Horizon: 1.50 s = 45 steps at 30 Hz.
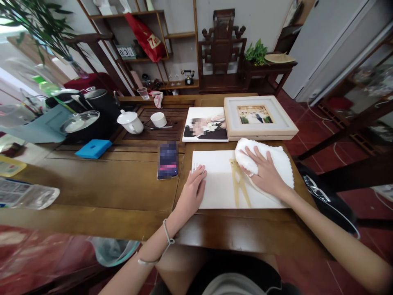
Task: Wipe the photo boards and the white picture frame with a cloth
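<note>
From my distant seat I counted one wooden desk (132,180), which filled the middle of the head view, and one carved chair (221,49) behind it. The thickest item on the desk was a framed picture (254,116) at the far right; whether a second frame lay beneath it, I couldn't tell. Nearer to me lay one white panel (217,180), flat at the desk's front edge. One photo panel (205,124) sat beyond it, just beside the framed picture. One white cloth (282,164) covered the right part of the white panel.

Two hands were on the job. My right hand (265,174) was spread wide, palm down on the cloth. My left hand (195,184) rested on the panel's left edge, fingers extended and close together, grasping nothing that I could see. Between the two lay one yellow A-shaped stand (236,193) on the panel, its top near the cloth.

Smaller still, I counted one phone (168,160) left of the panel, one blue block (93,148), one lidded white cup (131,123), one small white cup (158,119) and, on my right hand, one ring (251,175).
</note>
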Tool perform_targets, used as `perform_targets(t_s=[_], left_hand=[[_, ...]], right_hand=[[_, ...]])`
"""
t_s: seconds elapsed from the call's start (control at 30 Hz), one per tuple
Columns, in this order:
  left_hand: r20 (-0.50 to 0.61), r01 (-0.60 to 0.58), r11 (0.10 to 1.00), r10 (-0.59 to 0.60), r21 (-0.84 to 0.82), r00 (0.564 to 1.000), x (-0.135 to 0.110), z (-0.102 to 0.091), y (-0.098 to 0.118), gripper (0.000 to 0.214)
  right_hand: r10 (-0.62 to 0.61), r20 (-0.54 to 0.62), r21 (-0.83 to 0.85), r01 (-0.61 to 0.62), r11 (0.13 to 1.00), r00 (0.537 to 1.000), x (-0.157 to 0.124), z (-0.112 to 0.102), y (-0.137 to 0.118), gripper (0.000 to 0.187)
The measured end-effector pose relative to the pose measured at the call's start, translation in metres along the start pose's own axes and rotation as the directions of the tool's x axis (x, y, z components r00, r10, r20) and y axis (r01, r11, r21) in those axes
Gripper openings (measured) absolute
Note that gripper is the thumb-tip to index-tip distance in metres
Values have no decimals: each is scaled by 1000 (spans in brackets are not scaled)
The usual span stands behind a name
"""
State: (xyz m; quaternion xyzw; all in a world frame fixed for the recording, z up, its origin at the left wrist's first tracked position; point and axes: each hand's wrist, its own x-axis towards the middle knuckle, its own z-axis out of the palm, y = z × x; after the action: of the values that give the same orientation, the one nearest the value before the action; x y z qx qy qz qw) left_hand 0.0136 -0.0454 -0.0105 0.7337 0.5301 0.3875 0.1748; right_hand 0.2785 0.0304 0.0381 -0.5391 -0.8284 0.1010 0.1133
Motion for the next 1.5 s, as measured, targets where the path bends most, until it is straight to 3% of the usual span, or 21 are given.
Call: perform_targets(t_s=[0.1,0.27,0.37,0.43,0.53,0.7,0.77,0.87,1.0,1.07,1.17,1.3,1.4,1.5], left_hand=[[-11,-4,1000,4,6,1000,0,0,0,32],[-18,7,1000,-7,4,1000,0,0,0,32],[-13,6,1000,-6,5,1000,-1,0,-1,33],[-6,3,1000,-3,13,1000,-1,0,-1,33],[2,-5,1000,4,22,1000,0,0,-1,33],[-7,-17,1000,17,22,1000,0,0,-2,32],[-15,-17,1000,18,19,1000,0,1,-2,32],[-18,-10,1000,10,12,1000,0,1,-2,32],[-18,-2,1000,2,1,1000,0,0,0,32],[-15,0,1000,0,1,1000,0,-1,0,32],[-6,4,1000,-4,10,1000,0,-1,0,32],[-3,-2,1000,2,11,1000,0,0,-1,32],[-8,-8,1000,8,8,1000,1,0,-1,31],[-25,-9,1000,8,-15,1000,1,-1,-1,32]], right_hand=[[-56,15,79,55,995,998,-21,0,-6,60],[-172,83,171,155,973,982,-89,-8,-32,69],[-209,101,247,179,952,973,-100,-11,-33,69],[-213,76,290,182,939,974,-87,-10,-24,64],[-185,19,290,172,942,983,-46,-5,-8,59],[-96,54,21,95,995,994,14,6,-15,64],[-103,75,-117,111,987,992,12,9,-30,71],[-203,129,-199,225,954,971,-19,8,-53,79],[-383,228,-122,416,901,895,-73,-1,-67,97],[-423,268,-53,451,891,866,-85,-8,-65,100],[-373,320,33,384,923,871,-71,-18,-55,97],[-225,262,54,218,974,938,-16,-17,-46,75],[-127,219,-45,140,989,967,22,-7,-52,71],[-133,198,-184,171,968,971,27,4,-71,75]])
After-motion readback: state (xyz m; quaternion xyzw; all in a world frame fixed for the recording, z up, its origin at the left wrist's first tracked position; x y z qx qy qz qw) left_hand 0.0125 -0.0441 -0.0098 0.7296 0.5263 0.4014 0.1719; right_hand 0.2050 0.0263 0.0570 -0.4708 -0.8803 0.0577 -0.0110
